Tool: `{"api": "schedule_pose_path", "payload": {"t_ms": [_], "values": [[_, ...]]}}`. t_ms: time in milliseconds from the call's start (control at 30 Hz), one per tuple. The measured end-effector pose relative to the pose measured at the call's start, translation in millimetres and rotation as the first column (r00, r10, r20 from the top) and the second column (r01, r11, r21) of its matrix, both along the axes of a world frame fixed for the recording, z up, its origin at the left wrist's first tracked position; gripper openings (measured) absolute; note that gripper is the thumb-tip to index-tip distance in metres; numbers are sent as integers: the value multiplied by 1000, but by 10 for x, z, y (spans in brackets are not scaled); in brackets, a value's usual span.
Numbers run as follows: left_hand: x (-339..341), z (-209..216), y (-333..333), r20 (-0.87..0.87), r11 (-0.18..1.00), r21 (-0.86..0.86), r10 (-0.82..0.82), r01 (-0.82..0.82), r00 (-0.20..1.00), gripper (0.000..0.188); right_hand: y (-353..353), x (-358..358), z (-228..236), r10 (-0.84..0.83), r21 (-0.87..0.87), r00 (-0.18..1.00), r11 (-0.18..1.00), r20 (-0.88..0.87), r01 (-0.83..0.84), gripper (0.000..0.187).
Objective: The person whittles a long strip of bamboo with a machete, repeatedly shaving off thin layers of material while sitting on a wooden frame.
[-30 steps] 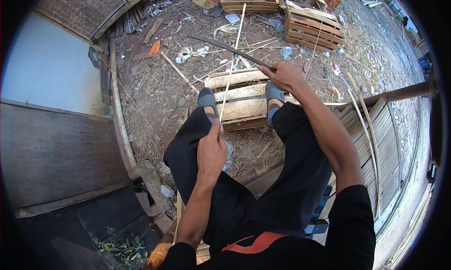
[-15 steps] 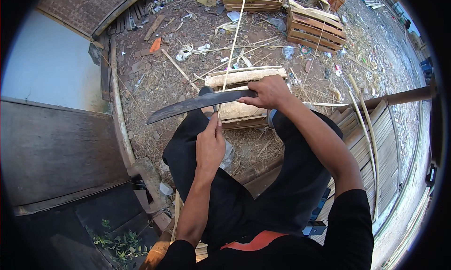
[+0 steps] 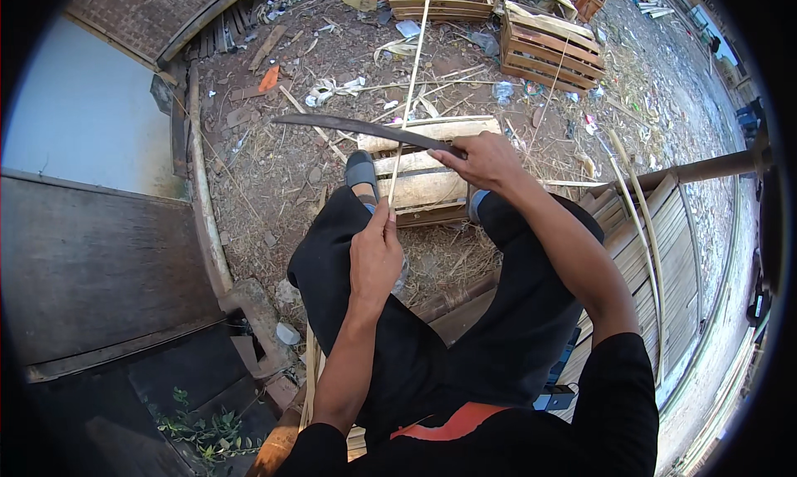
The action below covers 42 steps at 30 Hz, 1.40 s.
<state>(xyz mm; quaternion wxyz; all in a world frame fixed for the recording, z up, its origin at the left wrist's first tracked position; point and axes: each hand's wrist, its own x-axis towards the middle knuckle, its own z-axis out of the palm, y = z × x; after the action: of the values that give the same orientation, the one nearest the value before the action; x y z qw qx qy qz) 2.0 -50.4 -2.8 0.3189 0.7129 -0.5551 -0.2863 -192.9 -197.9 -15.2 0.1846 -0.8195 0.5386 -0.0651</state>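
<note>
Dirt ground, litter and slatted crates mark an outdoor yard.

- Two hands: left hand and right hand
- One long dark blade
- One thin pale strip, held
- At least four slatted wooden crates
- Two long bent poles
- One leafy plant

Spreads as dirt ground across upper centre | carries slatted crates at top centre and upper right, low crate mid-frame | bears orange scrap upper left
</note>
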Motion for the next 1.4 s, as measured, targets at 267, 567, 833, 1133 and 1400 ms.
{"api": "schedule_pose_path", "payload": {"t_ms": [267,567,833,1133,1400], "values": [[-13,-21,-11,-39,999,-11,-41,40,998,26,89,129,-223,255,-283,963,933,87,-222,63],[-27,-6,-24,-11,999,-9,-38,38,999,27,43,64,-256,248,-310,969,923,24,-229,63],[9,-72,25,-7,996,-58,-64,64,998,26,-28,-22,-341,252,-363,968,901,-5,-237,66],[33,-27,54,8,998,-14,-55,55,998,26,-232,-326,-395,142,-342,986,926,-84,-162,68],[46,-53,24,36,999,-32,-35,36,999,28,-144,-198,-168,83,-219,993,971,-80,-99,72]]}}
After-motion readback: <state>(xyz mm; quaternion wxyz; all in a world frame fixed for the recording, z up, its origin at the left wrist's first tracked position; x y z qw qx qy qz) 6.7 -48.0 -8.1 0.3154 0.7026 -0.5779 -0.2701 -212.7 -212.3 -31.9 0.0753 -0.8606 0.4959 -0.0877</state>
